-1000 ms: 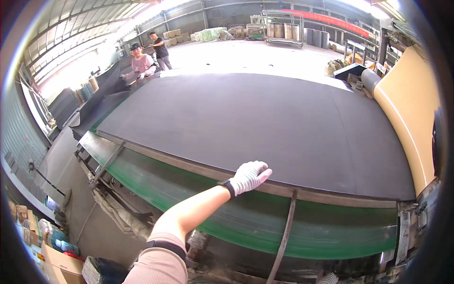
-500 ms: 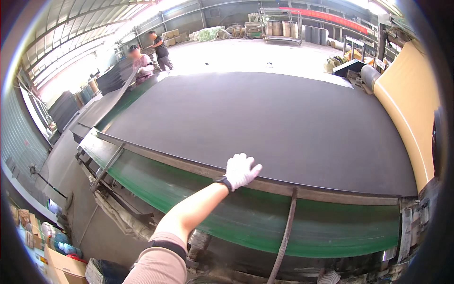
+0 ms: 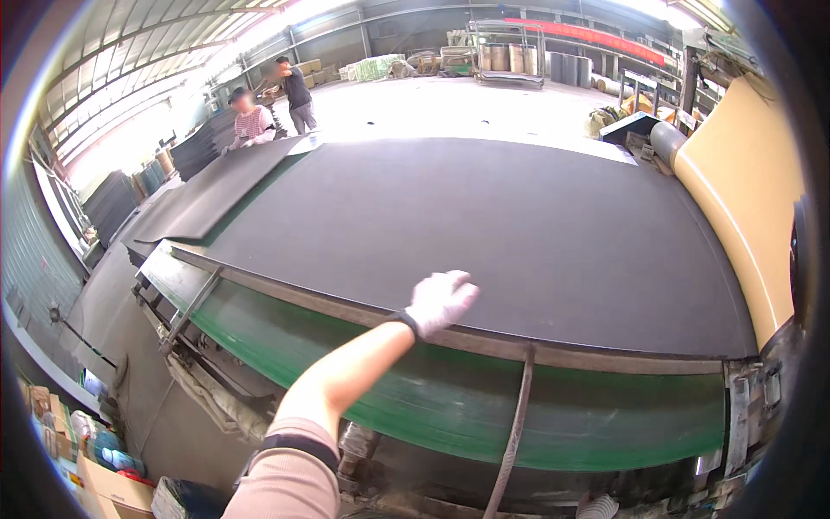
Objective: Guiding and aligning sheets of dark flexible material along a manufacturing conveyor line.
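My left hand [image 3: 439, 303], in a white glove with a dark band at the wrist, is over the near edge of a wide dark grey sheet [image 3: 484, 225]. Its fingers are loosely bent and a little blurred, with nothing seen in them; whether they touch the sheet I cannot tell. The sheet lies flat above a green belt [image 3: 605, 415], along a metal rail [image 3: 285, 287]. My right hand does not show. At the far left, a person [image 3: 252, 121] in a striped top has both hands near the far end of a separate dark sheet [image 3: 212, 195].
A tan roll of sheet material [image 3: 735, 182] bounds the right side. A slanted metal bar [image 3: 516, 424] crosses the green belt in front. Cardboard boxes [image 3: 112, 484] lie at lower left. Another person in dark clothes [image 3: 298, 95] stands beyond; a rack with rolls [image 3: 507, 56] is at the back.
The separate sheet at the far left has come down flatter, and the person beside it has shifted left. My left hand has lifted slightly, its spread fingers now more bent.
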Demonstrator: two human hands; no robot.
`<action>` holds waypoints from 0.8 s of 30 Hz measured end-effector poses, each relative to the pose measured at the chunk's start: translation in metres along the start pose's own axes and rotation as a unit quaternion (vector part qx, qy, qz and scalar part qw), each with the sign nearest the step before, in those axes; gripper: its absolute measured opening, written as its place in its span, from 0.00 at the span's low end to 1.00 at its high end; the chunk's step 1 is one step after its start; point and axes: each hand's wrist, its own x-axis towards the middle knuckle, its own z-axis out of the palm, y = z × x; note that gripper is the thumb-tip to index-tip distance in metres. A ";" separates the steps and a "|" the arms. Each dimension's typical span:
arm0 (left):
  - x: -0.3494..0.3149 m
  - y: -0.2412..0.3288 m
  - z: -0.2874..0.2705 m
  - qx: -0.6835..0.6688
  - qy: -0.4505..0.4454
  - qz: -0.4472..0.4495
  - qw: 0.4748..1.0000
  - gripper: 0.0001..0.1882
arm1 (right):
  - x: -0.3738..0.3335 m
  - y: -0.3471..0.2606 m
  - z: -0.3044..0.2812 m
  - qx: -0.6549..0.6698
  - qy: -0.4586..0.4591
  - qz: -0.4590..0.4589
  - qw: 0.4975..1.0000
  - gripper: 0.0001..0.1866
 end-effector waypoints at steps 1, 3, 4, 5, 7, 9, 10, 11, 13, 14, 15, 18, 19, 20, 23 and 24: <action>0.000 -0.022 -0.020 0.050 0.004 -0.101 0.994 0.30 | -0.001 -0.003 -0.008 0.015 0.003 -0.016 1.000 0.30; -0.002 -0.093 -0.042 0.161 0.029 -0.196 0.967 0.29 | -0.003 -0.007 -0.016 0.031 0.008 -0.036 0.999 0.29; -0.008 -0.110 -0.049 0.190 0.005 -0.235 0.953 0.30 | -0.003 -0.007 -0.016 0.036 0.021 -0.036 0.998 0.28; -0.015 -0.113 -0.052 0.204 -0.016 -0.235 0.950 0.31 | -0.002 -0.007 -0.017 0.041 0.034 -0.038 0.998 0.28; -0.017 -0.106 -0.040 0.199 -0.068 -0.161 0.964 0.31 | -0.001 -0.007 -0.017 0.044 0.030 -0.039 0.998 0.27; -0.018 -0.082 -0.023 0.184 -0.059 -0.105 0.975 0.29 | 0.000 -0.012 -0.013 0.050 0.026 -0.045 0.997 0.26; -0.015 -0.060 -0.018 0.176 -0.051 -0.079 0.980 0.29 | -0.002 -0.006 -0.013 0.039 0.025 -0.033 0.998 0.26; -0.010 -0.044 -0.011 0.175 -0.061 -0.077 0.980 0.29 | -0.001 -0.004 -0.011 0.027 0.021 -0.025 0.999 0.27; -0.004 -0.022 0.005 0.176 -0.083 -0.058 0.979 0.32 | 0.004 -0.001 -0.002 0.016 0.026 -0.023 0.999 0.27; -0.003 -0.009 0.013 0.173 -0.086 -0.047 0.980 0.33 | 0.005 -0.001 0.001 0.005 0.030 -0.022 0.999 0.27; -0.003 0.002 0.020 0.171 -0.087 -0.039 0.981 0.34 | 0.005 -0.003 -0.002 0.006 0.031 -0.024 0.999 0.27; -0.001 0.031 0.042 0.144 -0.089 -0.005 0.986 0.36 | 0.003 -0.009 -0.014 0.008 0.007 -0.024 1.000 0.28; 0.000 0.040 0.048 0.129 -0.101 0.007 0.986 0.34 | 0.002 -0.008 -0.016 0.021 0.013 -0.025 0.999 0.29; 0.002 0.048 0.051 0.095 -0.126 0.023 0.987 0.33 | 0.003 -0.009 -0.017 0.035 0.019 -0.027 0.999 0.30; 0.005 0.054 0.057 -0.001 -0.168 0.052 0.984 0.29 | 0.000 -0.005 -0.018 0.042 0.006 -0.024 0.999 0.30; 0.003 0.049 0.055 -0.069 -0.140 0.029 0.987 0.29 | 0.000 -0.003 -0.016 0.044 0.006 -0.021 0.999 0.30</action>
